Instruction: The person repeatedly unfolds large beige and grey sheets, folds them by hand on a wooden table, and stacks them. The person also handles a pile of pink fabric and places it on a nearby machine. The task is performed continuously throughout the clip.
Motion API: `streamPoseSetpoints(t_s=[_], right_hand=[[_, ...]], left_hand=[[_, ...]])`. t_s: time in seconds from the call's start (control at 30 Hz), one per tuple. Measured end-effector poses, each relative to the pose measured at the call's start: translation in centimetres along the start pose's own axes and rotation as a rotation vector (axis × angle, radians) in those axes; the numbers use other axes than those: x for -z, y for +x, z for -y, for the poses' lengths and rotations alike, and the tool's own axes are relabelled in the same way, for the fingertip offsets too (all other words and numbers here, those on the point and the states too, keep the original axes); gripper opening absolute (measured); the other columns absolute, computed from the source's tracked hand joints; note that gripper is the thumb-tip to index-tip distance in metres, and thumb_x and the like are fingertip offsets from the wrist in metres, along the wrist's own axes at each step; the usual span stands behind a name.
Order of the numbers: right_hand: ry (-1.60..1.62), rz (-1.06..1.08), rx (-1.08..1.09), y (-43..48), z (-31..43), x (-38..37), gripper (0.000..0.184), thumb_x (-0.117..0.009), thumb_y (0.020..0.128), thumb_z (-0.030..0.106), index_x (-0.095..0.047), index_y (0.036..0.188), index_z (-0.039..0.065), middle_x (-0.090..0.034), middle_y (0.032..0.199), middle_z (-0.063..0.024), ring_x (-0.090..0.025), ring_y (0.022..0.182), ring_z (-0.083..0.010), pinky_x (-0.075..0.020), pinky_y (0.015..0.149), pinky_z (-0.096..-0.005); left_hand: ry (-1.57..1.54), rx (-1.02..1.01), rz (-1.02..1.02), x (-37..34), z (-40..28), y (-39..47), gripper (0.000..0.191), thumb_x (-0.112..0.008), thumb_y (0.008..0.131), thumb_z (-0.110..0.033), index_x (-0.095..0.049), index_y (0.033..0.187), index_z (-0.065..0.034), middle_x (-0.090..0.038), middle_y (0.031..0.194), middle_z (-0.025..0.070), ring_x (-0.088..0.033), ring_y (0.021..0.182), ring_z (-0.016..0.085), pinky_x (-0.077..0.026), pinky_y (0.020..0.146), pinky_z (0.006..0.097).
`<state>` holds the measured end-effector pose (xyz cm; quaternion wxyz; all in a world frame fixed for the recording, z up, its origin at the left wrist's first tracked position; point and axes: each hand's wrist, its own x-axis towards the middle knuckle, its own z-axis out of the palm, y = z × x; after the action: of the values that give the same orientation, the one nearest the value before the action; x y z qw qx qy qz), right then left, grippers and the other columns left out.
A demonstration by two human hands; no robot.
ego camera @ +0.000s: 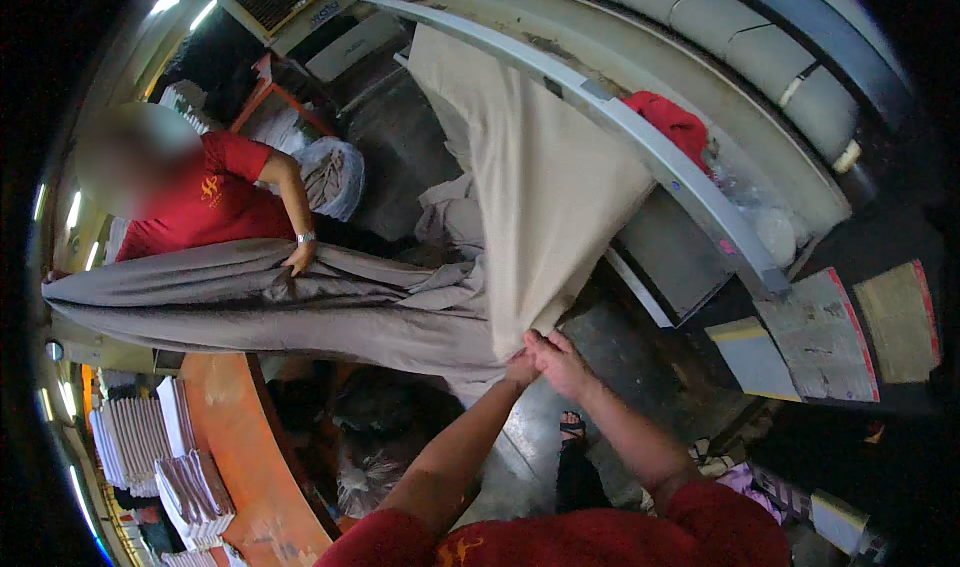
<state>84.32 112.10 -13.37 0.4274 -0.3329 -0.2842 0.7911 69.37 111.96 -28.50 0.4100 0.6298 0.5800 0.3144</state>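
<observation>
My left hand [523, 367] and my right hand [561, 361] meet in front of me, both gripping the gathered edge of a large beige cloth [541, 192]. From my hands the cloth spreads upward to a long pale metal rail [600, 94], narrowing to a bunch at my fingers. A greyer length of fabric [375, 330] stretches off to the left in long folds, and whether it is the same piece I cannot tell. On that length rests the hand [301, 255] of a person in a red shirt. My fingertips are partly hidden by each other and the cloth.
An orange-brown table [225, 417] at the lower left bears stacks of folded linen [135, 439]. Behind the rail runs a large machine with rollers [720, 26]. A red cloth [667, 124] lies by the rail. A plastic-lined bin [337, 180] holds more fabric.
</observation>
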Motion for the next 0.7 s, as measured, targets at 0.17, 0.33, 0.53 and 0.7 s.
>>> streamPoseSetpoints(t_s=[0.17, 0.33, 0.53, 0.7], right_hand=[[-0.087, 0.001, 0.539, -5.2, 0.8, 1.6, 0.040, -0.059, 0.093, 0.023, -0.045, 0.125, 0.004, -0.055, 0.111, -0.0036, -0.052, 0.110, -0.0161, -0.0433, 0.088, -0.0281], [-1.269, -0.274, 0.327, -11.0, -5.0, 5.1, 0.147, -0.090, 0.038, 0.053, -0.004, 0.149, 0.008, -0.010, 0.152, -0.0222, -0.011, 0.140, -0.0399, -0.0182, 0.114, -0.0462], [-0.851, -0.351, 0.543, -14.7, -13.3, -6.6, 0.074, -0.074, 0.077, 0.034, -0.041, 0.136, 0.005, -0.043, 0.137, -0.0151, -0.040, 0.128, -0.0259, -0.0322, 0.107, -0.0391], [-0.462, -0.284, 0.449, -23.3, -14.7, -21.4, 0.040, -0.058, 0.092, 0.030, -0.056, 0.124, 0.005, -0.058, 0.118, -0.0063, -0.053, 0.109, -0.0160, -0.0412, 0.097, -0.0343]], left_hand=[[-0.446, 0.095, -0.024, 3.8, -4.8, 2.0, 0.044, -0.067, 0.082, -0.019, -0.055, 0.120, -0.0017, -0.062, 0.116, 0.0122, -0.060, 0.100, 0.023, -0.049, 0.083, 0.0342], [-0.445, 0.143, 0.308, 13.8, -27.5, -7.6, 0.031, -0.058, 0.085, -0.012, -0.056, 0.114, -0.0006, -0.064, 0.100, 0.0069, -0.060, 0.096, 0.018, -0.050, 0.083, 0.0304], [-1.280, -0.104, 0.684, 21.7, -37.8, -20.5, 0.070, -0.064, 0.087, -0.030, -0.028, 0.141, -0.0047, -0.043, 0.137, 0.0116, -0.044, 0.126, 0.026, -0.038, 0.102, 0.0443], [-0.024, -0.710, 0.177, 26.8, -30.5, -32.9, 0.139, -0.080, 0.045, -0.068, -0.011, 0.148, -0.0044, -0.018, 0.148, 0.0173, -0.026, 0.135, 0.033, -0.027, 0.109, 0.0482]])
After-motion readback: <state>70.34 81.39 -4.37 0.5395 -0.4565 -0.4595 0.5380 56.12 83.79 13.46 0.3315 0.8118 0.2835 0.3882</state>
